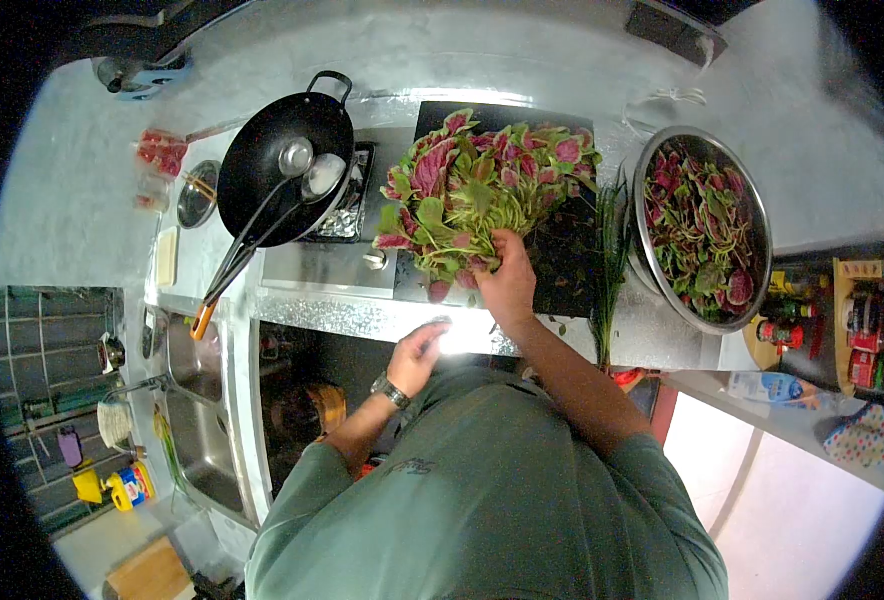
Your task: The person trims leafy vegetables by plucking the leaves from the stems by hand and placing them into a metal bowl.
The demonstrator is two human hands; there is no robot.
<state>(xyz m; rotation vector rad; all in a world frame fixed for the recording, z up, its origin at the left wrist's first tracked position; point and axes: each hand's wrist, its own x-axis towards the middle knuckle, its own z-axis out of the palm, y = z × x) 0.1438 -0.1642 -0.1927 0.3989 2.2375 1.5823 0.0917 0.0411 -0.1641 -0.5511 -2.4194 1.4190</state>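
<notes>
A heap of red amaranth [477, 190], with red and green leaves and pale stems, lies on a black surface [566, 285] in front of me. My right hand [509, 285] is at the near edge of the heap, its fingers closed on some amaranth. Nearer my body, over the bright counter edge, my left hand [417, 358] wears a watch and has its fingers curled together. Something small and dark shows at its fingertips, but glare hides what it is. To the right, a large steel bowl [640, 215] holds more amaranth.
A black wok [257, 135] with two ladles rests at left on the stove. Long green stalks [610, 265] lie between the black surface and the bowl. Farther left is a steel sink [202, 440]; at right a shelf [842, 330] carries bottles and jars.
</notes>
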